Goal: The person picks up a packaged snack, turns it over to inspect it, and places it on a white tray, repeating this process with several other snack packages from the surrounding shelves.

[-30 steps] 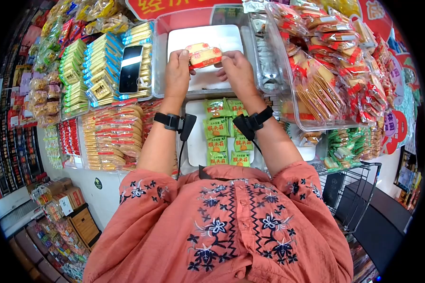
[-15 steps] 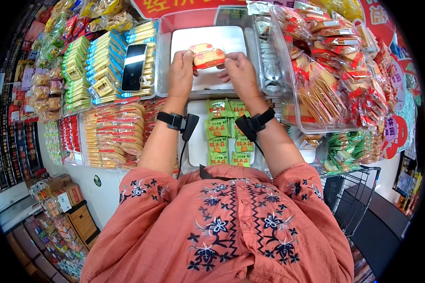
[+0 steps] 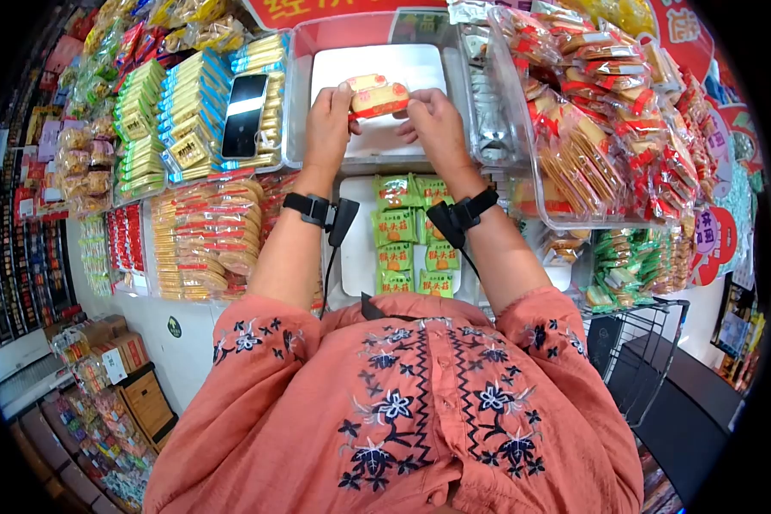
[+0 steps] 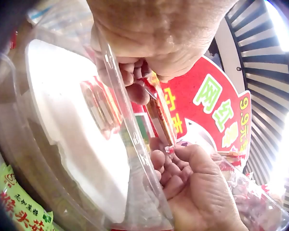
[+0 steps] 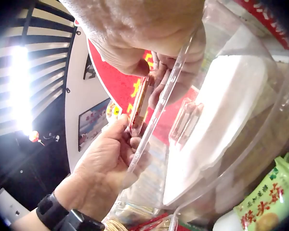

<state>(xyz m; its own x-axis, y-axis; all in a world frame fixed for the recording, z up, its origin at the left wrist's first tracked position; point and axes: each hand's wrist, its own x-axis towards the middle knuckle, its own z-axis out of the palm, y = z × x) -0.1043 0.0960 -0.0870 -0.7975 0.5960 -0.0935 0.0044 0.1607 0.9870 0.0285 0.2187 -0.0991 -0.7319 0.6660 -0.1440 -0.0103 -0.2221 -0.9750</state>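
A flat biscuit packet (image 3: 380, 101) in clear wrap with red print is held over a clear plastic bin (image 3: 294, 111). My left hand (image 3: 326, 133) pinches its left end between thumb and fingers. At the other end, my right hand (image 3: 438, 128) pinches the edge of the wrap with thumb and forefinger. A second, similar packet (image 3: 367, 81) lies inside the bin on a white board (image 3: 415, 64). Seen edge-on in the left wrist view, the held packet (image 4: 161, 118) spans both hands above the bin's rim.
Green packets (image 3: 394, 227) stand in two columns in a tray just below the bin. A phone (image 3: 245, 116) lies on wrapped biscuits to the left. On the right, a raised clear bin (image 3: 535, 184) is heaped with similar biscuit packets. A wire cart (image 3: 647, 360) stands lower right.
The head view has shifted slightly, so the bin appears a little further right. Both hands keep their hold on the biscuit packet, with little movement.
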